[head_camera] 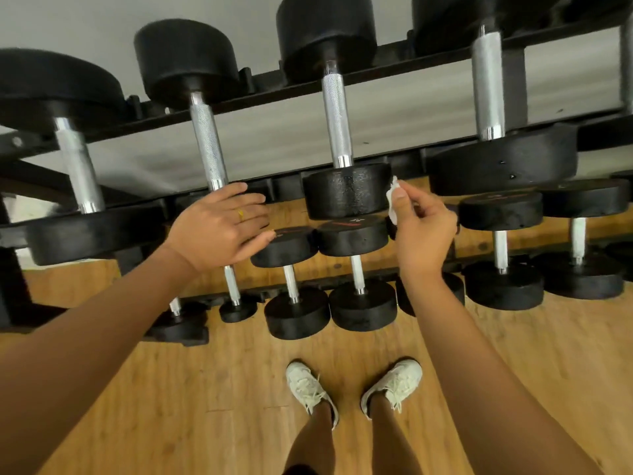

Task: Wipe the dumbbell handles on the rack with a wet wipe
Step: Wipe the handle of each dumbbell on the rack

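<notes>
The black metal two-tier rack (284,85) holds its black round-headed dumbbells crosswise, one head on the front rail and one on the back. Each bar bridges the open gap and can be reached all the way round, which I'd judge suits wiping well. The person stands facing it in pale lace-up trainers (310,389) on the honey-coloured wooden plank floor (205,406). The left hand (219,228) lies palm down over the near end of the second upper dumbbell from the left, fingers straight and slightly spread, holding nothing. It looks to me like a steadying touch, though the head beneath it is hidden. That dumbbell's knurled chrome handle (207,145) runs bare just beyond the fingertips. The right hand (423,231) is raised by the next dumbbell along, thumb and forefinger pinching a small crumpled white wet wipe (391,200), the other fingers loosely curled in. The wipe sits just beside the right edge of the third dumbbell's near head (346,190), and I cannot tell whether it touches. It is well short of the third knurled bar (337,121) above, so no handle is being wiped at this moment.
</notes>
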`<state>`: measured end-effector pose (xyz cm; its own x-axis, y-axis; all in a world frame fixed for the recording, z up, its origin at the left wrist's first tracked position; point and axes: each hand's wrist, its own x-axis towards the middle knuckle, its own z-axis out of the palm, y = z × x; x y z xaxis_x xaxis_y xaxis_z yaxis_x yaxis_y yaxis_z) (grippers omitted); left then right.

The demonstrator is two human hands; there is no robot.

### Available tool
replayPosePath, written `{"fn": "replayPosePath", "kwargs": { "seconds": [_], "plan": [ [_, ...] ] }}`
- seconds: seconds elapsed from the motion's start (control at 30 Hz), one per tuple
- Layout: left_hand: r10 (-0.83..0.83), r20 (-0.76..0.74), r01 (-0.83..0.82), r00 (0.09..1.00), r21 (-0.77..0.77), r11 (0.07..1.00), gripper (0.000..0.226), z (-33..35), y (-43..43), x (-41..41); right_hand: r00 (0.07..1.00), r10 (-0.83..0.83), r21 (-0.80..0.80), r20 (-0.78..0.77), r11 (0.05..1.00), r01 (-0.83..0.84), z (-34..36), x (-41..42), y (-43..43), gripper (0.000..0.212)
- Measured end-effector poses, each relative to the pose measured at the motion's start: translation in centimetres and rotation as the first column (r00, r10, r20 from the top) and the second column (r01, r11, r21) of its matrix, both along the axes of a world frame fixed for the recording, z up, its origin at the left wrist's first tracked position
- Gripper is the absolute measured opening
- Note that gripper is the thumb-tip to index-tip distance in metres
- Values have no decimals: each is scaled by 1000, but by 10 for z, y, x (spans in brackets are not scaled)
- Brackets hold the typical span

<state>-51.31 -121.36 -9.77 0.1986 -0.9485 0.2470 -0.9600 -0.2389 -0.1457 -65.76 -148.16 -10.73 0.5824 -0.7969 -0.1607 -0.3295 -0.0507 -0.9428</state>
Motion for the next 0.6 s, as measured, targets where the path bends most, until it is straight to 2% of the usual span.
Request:
{"fn": "replayPosePath", "kwargs": {
  "seconds": [0.17,0.27,0.47,0.6],
  "plan": [
    [27,11,-28,1000,53,998,32,5,0,-2,1000,25,74,4,997,-25,6,0,-4,24],
    [37,20,-38,999,60,997,30,6,-1,-3,995,101,17,19,995,-101,11,-17,0,26],
    [40,17,-41,999,52,998,28,4,-2,-2,999,7,57,43,998,-10,9,16,-3,26],
    [45,-10,-44,999,51,998,30,1,0,-2,998,64,112,12,992,-65,11,5,-5,29]
  ]
}}
